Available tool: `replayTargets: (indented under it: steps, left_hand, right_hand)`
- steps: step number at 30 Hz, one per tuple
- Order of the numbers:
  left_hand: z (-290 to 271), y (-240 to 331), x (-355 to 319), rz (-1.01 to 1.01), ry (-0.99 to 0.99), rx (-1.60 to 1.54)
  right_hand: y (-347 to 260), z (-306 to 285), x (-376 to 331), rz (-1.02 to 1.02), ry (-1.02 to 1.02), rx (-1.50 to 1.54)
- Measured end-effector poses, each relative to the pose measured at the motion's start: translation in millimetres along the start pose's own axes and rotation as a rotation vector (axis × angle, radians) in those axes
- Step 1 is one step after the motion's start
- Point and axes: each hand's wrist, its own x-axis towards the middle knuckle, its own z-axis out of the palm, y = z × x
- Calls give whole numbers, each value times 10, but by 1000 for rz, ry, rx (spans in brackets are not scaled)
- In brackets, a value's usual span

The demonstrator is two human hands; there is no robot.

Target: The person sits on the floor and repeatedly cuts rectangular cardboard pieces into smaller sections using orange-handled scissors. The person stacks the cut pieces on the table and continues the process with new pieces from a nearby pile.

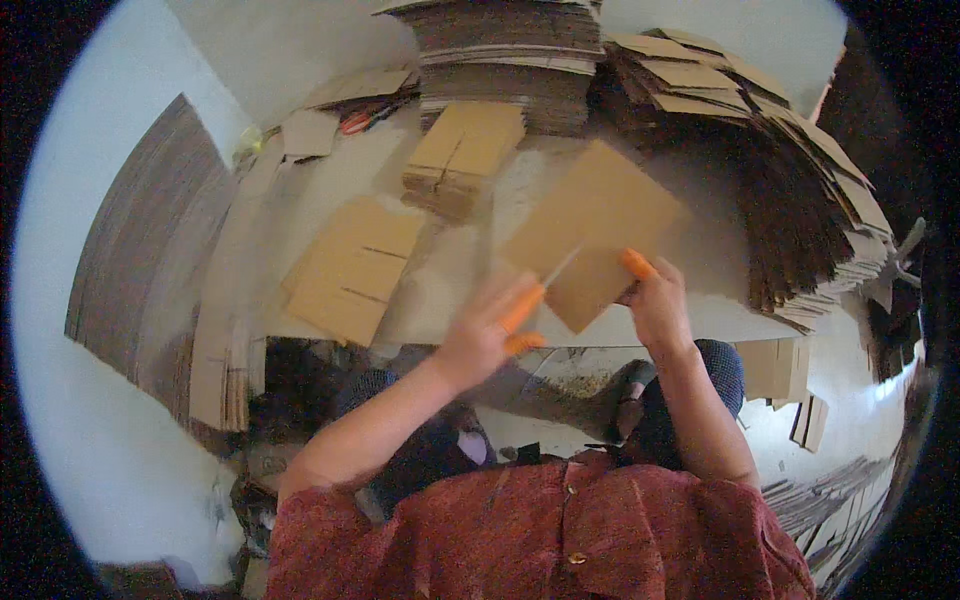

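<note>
Above the surface (440, 290), the right hand (658, 305) has its grip clenched on the lower edge of a cardboard sheet (598, 232); the left hand (487, 335) grips orange-handled scissors (528, 305), blades touching the sheet's lower left edge.

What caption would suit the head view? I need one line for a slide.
Seen from above, the left hand works orange-handled scissors into a cardboard sheet held by the right hand.
</note>
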Motion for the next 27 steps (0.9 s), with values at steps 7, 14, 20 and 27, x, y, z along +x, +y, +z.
replayTargets:
  steps: [7,14,20,27]
  left_hand:
    - [-583,-884,-530,-971,-404,549]
    - [-687,-1333,-703,-956,-123,314]
    - [-865,-333,77,-766,-197,37]
    - [-828,174,435,-985,-188,-497]
  right_hand:
    - [116,-255,-356,-328,-123,-842]
    - [276,-109,-457,-374,-187,-576]
    - [64,369,-608,-544,-292,-221]
    - [-139,242,-595,-603,-239,-460]
